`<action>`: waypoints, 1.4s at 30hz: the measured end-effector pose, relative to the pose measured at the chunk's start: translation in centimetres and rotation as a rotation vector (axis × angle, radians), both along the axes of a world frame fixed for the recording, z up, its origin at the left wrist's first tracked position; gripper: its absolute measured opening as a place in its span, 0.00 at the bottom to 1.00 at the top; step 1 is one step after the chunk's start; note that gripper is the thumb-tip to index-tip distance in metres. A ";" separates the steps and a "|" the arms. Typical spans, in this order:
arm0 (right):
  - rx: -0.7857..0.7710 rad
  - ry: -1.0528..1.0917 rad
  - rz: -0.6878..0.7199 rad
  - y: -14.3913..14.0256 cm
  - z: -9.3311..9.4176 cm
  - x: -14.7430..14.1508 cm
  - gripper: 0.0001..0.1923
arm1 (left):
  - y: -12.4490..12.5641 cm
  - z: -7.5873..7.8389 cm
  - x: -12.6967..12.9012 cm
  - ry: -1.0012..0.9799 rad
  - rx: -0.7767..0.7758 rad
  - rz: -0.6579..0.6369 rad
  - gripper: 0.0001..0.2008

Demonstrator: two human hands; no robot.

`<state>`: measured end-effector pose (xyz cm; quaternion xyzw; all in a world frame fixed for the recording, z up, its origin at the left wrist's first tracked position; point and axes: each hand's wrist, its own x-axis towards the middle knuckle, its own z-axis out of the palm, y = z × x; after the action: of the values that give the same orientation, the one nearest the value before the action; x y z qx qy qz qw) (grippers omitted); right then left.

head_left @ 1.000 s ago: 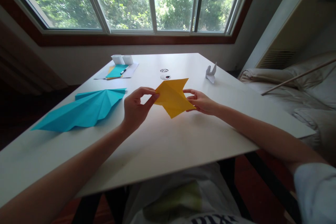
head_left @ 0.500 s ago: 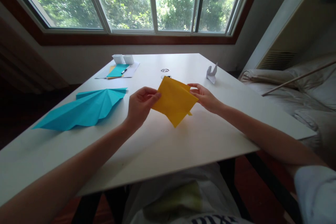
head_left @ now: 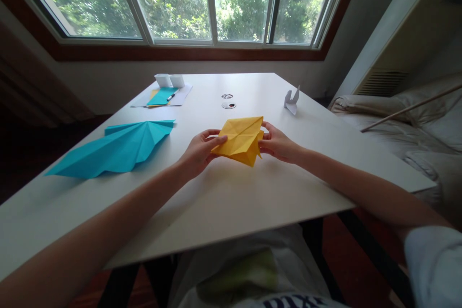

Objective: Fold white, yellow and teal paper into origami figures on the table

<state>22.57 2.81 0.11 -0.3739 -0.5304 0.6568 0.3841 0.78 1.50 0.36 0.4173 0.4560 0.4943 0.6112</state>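
Observation:
A folded sheet of yellow paper (head_left: 240, 135) is held between my two hands, just above the table. Crease lines run across its upper face, and its layers spread apart at the lower right. My left hand (head_left: 202, 150) pinches the left corner, thumb on top and fingers underneath. On the other side, my right hand (head_left: 277, 143) grips the right edge near the spread flaps; some of its fingertips are hidden behind the paper.
A large creased blue paper (head_left: 126, 147) lies left on the white table (head_left: 216, 211). Farther back are white boxes (head_left: 169, 80), coloured sheets (head_left: 160, 96) and a pen (head_left: 173, 95). A white origami figure (head_left: 291, 102) stands at the right rear, and two round cutouts (head_left: 228, 105) mark the middle.
The yellow paper has tipped flatter and come down a little, so its creased face and open layers now show. Both hands have shifted slightly with it.

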 end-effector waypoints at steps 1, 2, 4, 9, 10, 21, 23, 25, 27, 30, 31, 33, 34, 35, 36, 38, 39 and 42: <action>0.000 0.003 -0.024 0.1 -0.1 0.0 0.34 | -0.1 0.1 0.0 0.021 -0.007 -0.030 0.23; 0.001 0.004 -0.050 0.1 -0.3 -0.1 0.34 | -0.3 0.2 0.1 0.046 -0.008 -0.054 0.26; 0.024 0.005 -0.098 0.3 -0.6 0.0 0.33 | -0.5 0.2 0.1 0.087 0.005 -0.093 0.31; 0.141 -0.038 -0.111 0.7 -1.0 0.2 0.16 | -0.4 -0.3 -0.1 0.390 0.114 -0.142 0.25; 0.171 -0.074 -0.098 0.8 -1.1 0.2 0.13 | -0.3 -0.6 -0.2 0.510 0.185 -0.129 0.23; 0.902 -0.864 0.078 0.4 -1.6 0.5 0.11 | 0.1 -1.7 -0.8 1.239 0.835 -0.320 0.22; 0.884 -0.973 0.101 0.4 -1.6 0.7 0.11 | 0.0 -1.9 -1.0 1.296 0.835 -0.422 0.21; 0.853 -1.024 0.096 0.6 -1.6 0.9 0.12 | 0.0 -2.0 -1.1 1.317 0.830 -0.501 0.18; 0.816 -1.053 0.050 0.9 -1.6 1.2 0.12 | -0.1 -2.0 -1.3 1.338 0.834 -0.535 0.17; 0.789 -1.062 -0.040 1.3 -1.7 1.5 0.13 | -0.1 -1.7 -1.4 1.369 0.868 -0.545 0.17; 0.797 -1.050 -0.071 1.4 -1.8 1.5 0.14 | -0.2 -1.6 -1.4 1.378 0.880 -0.544 0.17; 0.840 -0.992 -0.124 1.5 -1.8 1.5 0.16 | -0.2 -1.4 -1.4 1.391 0.903 -0.540 0.17; 0.859 -0.950 -0.142 1.4 -1.7 1.4 0.17 | -0.3 -1.4 -1.3 1.397 0.913 -0.543 0.17; 0.861 -0.905 -0.149 1.3 -1.6 1.3 0.17 | -0.3 -1.3 -1.3 1.404 0.926 -0.551 0.18; 0.843 -0.862 -0.144 1.1 -1.5 1.2 0.17 | -0.4 -1.2 -1.2 1.409 0.940 -0.561 0.18; 0.767 -0.804 -0.110 0.7 -1.1 1.0 0.19 | -0.6 -1.0 -1.1 1.422 0.957 -0.573 0.19; 0.734 -0.791 -0.090 0.6 -0.9 0.9 0.19 | -0.7 -1.0 -1.0 1.434 0.958 -0.573 0.20; 0.761 -0.776 -0.031 0.3 -0.7 0.9 0.18 | -0.9 -0.9 -0.9 1.479 0.936 -0.556 0.20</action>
<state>23.43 3.15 -0.62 -0.4311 -0.8280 0.2264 0.2781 -0.07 0.56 -0.55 0.9268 0.3677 0.0709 0.0293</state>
